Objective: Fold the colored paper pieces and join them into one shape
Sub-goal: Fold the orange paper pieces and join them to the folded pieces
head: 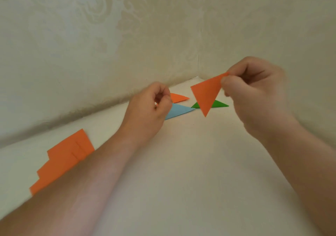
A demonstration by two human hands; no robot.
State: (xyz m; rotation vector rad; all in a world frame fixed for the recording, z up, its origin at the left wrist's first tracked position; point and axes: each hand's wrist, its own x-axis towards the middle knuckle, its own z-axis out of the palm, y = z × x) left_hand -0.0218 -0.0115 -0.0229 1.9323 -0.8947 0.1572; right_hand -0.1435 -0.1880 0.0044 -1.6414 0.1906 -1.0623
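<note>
Because the right hand (254, 97) only pinches the folded orange triangle (206, 93) by one corner, it could slip; the left hand (151, 108) curls, apparently holding nothing.

- Soft, even, rather dim warm light; no glare.
- Faint shadow along the cream patterned wall (91, 35) at its base, left of centre.
- Motion blur softens both hands, mid-frame.
- Wide-angle bending toward the frame edges.
</note>
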